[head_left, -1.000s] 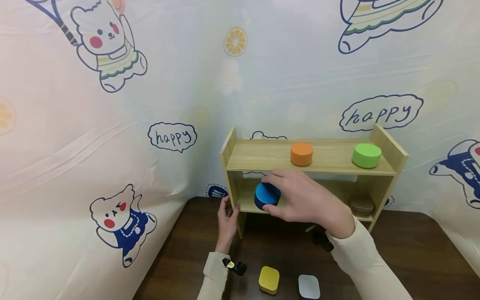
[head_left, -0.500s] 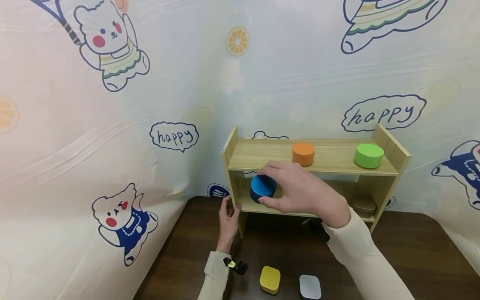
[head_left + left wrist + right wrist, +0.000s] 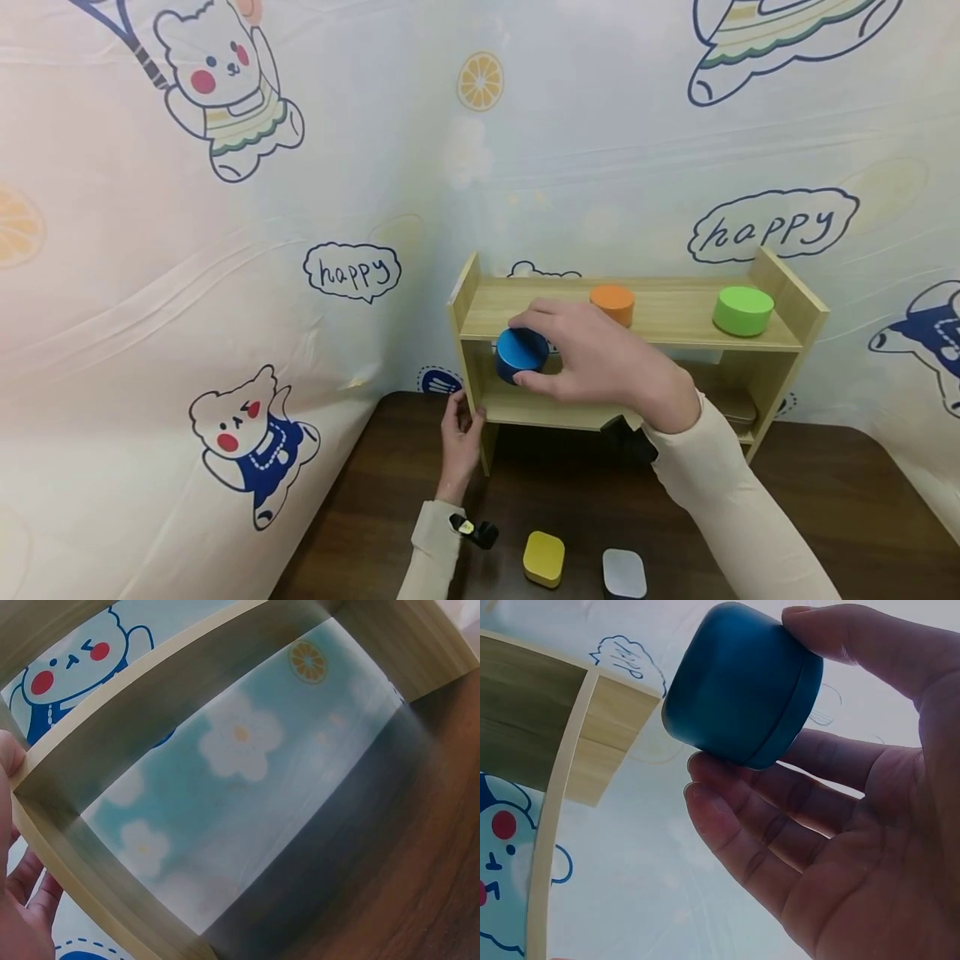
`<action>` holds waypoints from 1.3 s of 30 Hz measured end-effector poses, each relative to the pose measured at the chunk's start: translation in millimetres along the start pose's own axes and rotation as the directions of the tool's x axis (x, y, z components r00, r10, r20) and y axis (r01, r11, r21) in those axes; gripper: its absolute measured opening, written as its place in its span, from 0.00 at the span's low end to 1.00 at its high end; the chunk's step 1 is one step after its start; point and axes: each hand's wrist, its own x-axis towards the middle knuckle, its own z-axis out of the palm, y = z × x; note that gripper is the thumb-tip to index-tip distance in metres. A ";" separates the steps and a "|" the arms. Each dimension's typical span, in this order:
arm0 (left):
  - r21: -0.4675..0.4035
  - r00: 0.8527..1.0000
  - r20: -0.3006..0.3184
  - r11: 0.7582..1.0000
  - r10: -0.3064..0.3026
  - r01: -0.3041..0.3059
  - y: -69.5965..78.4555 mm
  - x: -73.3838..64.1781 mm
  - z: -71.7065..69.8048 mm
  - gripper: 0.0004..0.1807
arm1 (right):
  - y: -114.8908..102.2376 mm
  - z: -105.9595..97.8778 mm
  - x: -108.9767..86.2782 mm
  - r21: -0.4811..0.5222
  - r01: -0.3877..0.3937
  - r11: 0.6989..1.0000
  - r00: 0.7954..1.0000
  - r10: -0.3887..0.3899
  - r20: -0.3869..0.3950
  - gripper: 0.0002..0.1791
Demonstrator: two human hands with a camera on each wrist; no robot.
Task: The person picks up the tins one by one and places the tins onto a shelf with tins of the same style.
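Pinched between the thumb and fingers of my right hand (image 3: 615,358) is a small round blue tin (image 3: 521,354). In the right wrist view the tin (image 3: 742,690) shows a seam near one end, with the thumb on one side and fingertips on the other. It hangs in front of the left part of a two-tier wooden shelf (image 3: 675,317), overlapping the upper board's front edge in the head view. My left hand (image 3: 460,437) grips the shelf's left side panel, thumb at the front edge and fingers outside. The left wrist view shows the panel (image 3: 71,877) beside those fingers.
An orange round tin (image 3: 611,302) and a green one (image 3: 743,312) stand on the upper board. A brownish container (image 3: 731,404) sits at the lower board's right end, partly behind my sleeve. On the dark table (image 3: 405,467) are yellow (image 3: 543,558) and silvery-white (image 3: 624,572) rounded-square tins.
My right hand has lifted the blue tin from in front of the lower board to the upper board's edge, and slightly left. The left hand keeps its grip on the side panel.
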 end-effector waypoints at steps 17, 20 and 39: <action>-0.043 0.999 0.014 0.998 0.051 -0.050 0.0 8.3 -0.9 0.19 | 7.3 -14.4 27.1 -0.024 0.004 1.000 1.000 -0.004 0.016 0.29; -0.052 0.999 0.023 0.997 0.049 -0.048 -2.0 7.2 0.4 0.19 | 10.4 -17.1 33.6 -0.037 -0.030 0.999 0.998 0.032 0.045 0.29; -0.054 0.999 0.029 0.998 0.042 -0.040 -2.8 1.3 -3.4 0.19 | 25.1 -18.2 76.9 -0.057 -0.074 0.996 0.986 0.082 0.148 0.25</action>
